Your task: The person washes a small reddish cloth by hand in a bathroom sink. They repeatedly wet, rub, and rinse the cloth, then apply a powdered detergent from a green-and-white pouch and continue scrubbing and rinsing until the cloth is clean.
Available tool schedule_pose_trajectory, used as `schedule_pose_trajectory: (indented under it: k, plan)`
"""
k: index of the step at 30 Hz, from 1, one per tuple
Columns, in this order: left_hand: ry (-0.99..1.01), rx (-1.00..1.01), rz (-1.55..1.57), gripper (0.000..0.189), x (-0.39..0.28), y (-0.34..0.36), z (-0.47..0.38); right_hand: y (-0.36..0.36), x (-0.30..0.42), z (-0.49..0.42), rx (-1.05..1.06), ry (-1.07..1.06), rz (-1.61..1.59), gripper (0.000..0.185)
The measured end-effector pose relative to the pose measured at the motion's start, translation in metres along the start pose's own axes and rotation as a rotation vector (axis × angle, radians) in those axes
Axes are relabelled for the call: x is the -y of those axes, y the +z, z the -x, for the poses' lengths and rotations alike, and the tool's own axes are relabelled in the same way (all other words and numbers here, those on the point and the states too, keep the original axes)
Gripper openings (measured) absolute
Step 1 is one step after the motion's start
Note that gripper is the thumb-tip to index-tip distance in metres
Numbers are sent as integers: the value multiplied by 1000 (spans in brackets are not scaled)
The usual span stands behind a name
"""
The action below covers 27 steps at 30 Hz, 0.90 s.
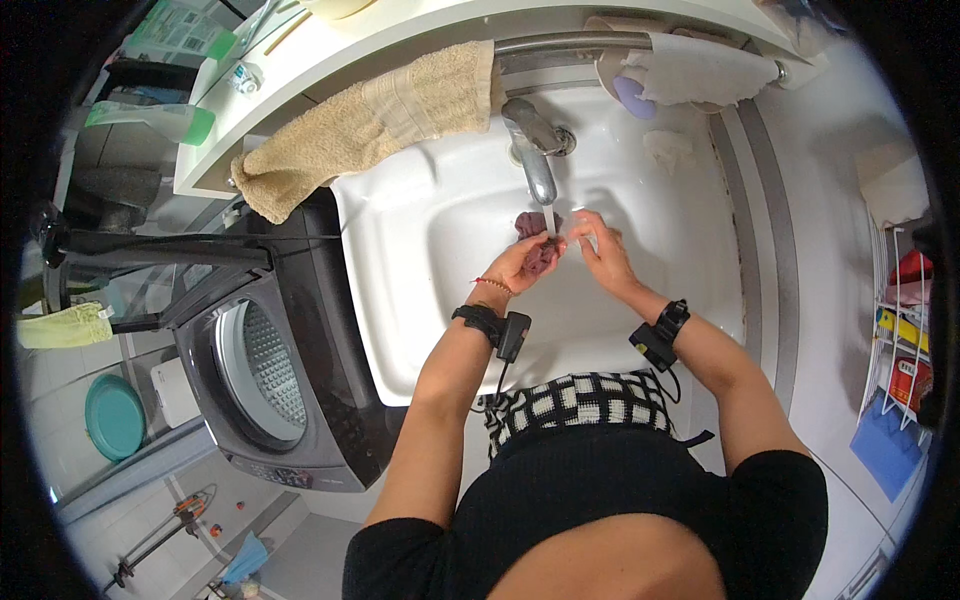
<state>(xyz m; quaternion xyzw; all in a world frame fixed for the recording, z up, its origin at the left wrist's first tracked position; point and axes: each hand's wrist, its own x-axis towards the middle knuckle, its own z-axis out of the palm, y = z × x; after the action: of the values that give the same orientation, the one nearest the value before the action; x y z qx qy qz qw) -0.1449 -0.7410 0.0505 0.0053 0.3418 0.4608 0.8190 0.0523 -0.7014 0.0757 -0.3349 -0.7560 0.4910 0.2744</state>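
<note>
Water runs from the chrome faucet (538, 176) into the white washbasin (480, 322). Under the stream, my left hand (517, 264) cups a wet maroon cloth (537, 259), part of which bunches up beyond the fingers. My right hand (606, 251) hovers just right of the stream, its fingers bent and apart. A clear, shiny patch shows by its fingertips; whether that is splashing water or something else cannot be told. Both wrists wear black straps with small boxes.
A beige towel (375, 120) and a white cloth (705, 71) hang on the rail behind the basin. At left stands a top-loading washing machine (262, 375), lid raised. A wire rack (896, 322) with packets hangs at right. Bottles (150, 124) lie left of the white shelf (420, 22).
</note>
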Motion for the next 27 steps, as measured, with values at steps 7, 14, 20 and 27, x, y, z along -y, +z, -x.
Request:
schedule_pose_trajectory:
  k: [7,14,20,27]
  plan:
    - [-296,307,-569,19,-6,32,12,-22,1,-23,235,-604,533,60]
    - [107,-137,-1536,22,-14,39,-3,1,-2,-42,308,-140,783,28]
    - [473,-276,-2216,19,-7,39,-3,5,-7,-49,303,118,416,9]
    - [1218,-355,-2114,27,-1,27,-8,-39,-14,-55,671,625,-490,26]
